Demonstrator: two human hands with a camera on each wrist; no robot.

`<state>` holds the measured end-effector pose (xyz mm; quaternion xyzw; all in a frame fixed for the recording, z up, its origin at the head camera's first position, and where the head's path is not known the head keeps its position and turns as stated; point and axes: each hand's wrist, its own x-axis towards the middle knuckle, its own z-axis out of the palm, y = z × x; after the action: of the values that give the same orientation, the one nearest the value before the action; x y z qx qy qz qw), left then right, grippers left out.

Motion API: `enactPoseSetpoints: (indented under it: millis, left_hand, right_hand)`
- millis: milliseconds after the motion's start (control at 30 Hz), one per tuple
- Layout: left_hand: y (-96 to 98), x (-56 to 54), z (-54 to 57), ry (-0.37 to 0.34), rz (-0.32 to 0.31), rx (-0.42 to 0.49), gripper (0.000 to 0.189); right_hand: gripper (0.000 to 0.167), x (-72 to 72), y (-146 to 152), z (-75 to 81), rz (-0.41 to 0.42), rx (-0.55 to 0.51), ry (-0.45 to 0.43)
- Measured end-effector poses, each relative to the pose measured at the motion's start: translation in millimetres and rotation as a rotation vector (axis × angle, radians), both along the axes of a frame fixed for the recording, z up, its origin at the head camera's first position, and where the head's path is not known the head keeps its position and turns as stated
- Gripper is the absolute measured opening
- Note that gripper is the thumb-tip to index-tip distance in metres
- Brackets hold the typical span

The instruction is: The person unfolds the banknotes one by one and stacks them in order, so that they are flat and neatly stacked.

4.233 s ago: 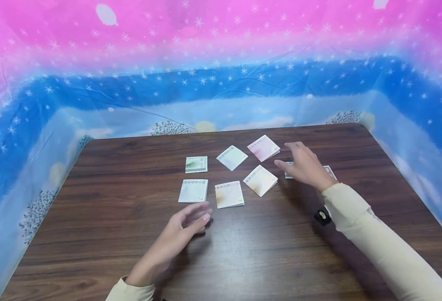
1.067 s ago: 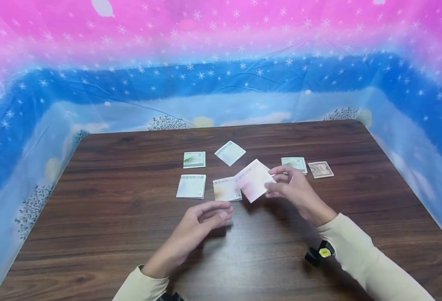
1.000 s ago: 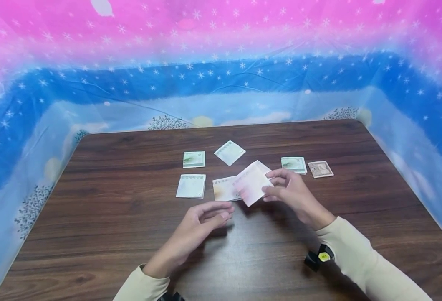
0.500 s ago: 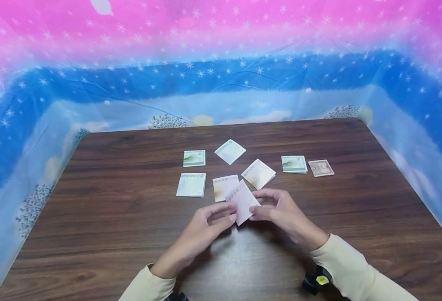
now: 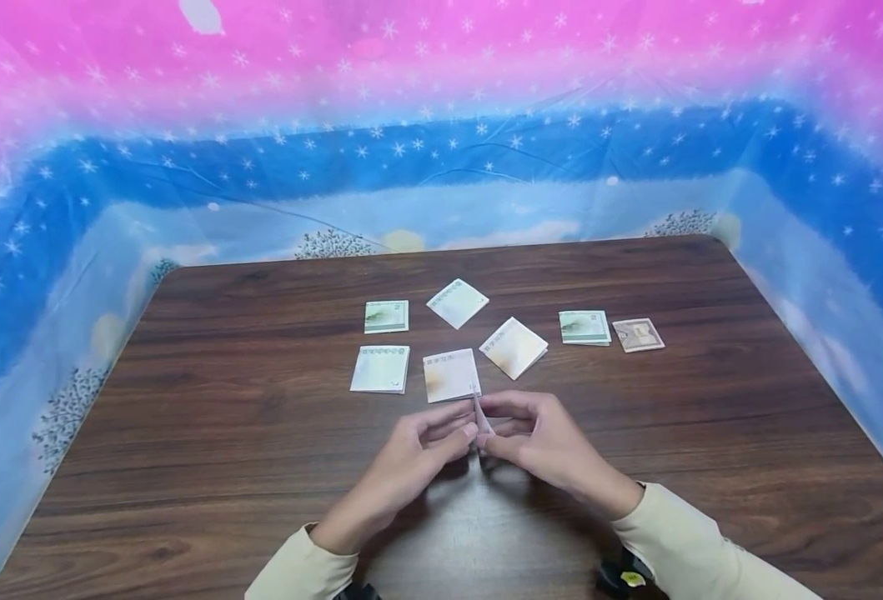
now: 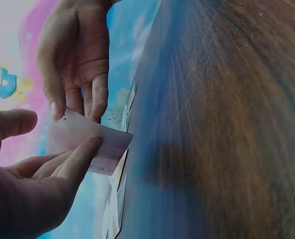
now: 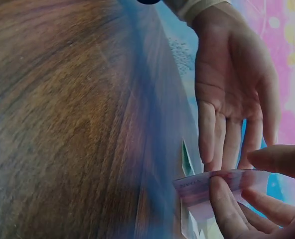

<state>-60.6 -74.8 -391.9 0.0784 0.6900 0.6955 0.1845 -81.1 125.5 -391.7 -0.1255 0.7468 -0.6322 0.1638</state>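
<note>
In the head view, a folded pink banknote point(image 5: 484, 423) stands nearly edge-on between my two hands, above the front middle of the table. My right hand point(image 5: 554, 442) pinches it by its right side, thumb toward me. My left hand point(image 5: 414, 458) is at its other face; the left wrist view has its straight fingers point(image 6: 82, 159) lying against the note, the thumb apart from it. Printed letters show on the note's lower part in the right wrist view. Just beyond the hands lies a folded yellowish banknote point(image 5: 450, 377), with a similar tilted banknote point(image 5: 514, 348) to its right.
A pale folded banknote point(image 5: 379, 369), a green banknote point(image 5: 387, 317) and a diamond-turned banknote point(image 5: 458, 303) lie on the left and behind. Farther right are another green banknote point(image 5: 584, 327) and a brown banknote point(image 5: 639, 335). Patterned cloth point(image 5: 426, 150) hangs round the wooden table point(image 5: 208, 433).
My right hand has taken the pink banknote from the back row and brought it down toward my left hand. The note has turned from face-up to edge-on between both hands.
</note>
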Motion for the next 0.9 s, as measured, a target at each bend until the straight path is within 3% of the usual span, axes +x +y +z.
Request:
enactPoseSetpoints:
  millis: [200, 400, 567, 900]
  left_hand:
    - [2.4, -4.8, -2.0, -0.045, 0.056, 0.087, 0.044]
    - [3.7, -8.7, -4.3, -0.028, 0.116, 0.033, 0.04]
    - [0.5, -9.7, -4.4, -0.035, 0.085, 0.053, 0.039]
    - [-3.7, -11.3, -1.8, -0.112, 0.037, 0.137, 0.039]
  right_hand:
    - [0.048, 2.6, -4, -0.2, -0.013, 0.082, 0.101]
    - [0.05, 4.6, -6, 1.7, -0.011, 0.082, 0.106]
    - [0.052, 4.9, -5, 2.6, 0.0, 0.054, 0.078]
    - [0.052, 2.4, -3, 3.4, 0.013, -0.048, -0.024]
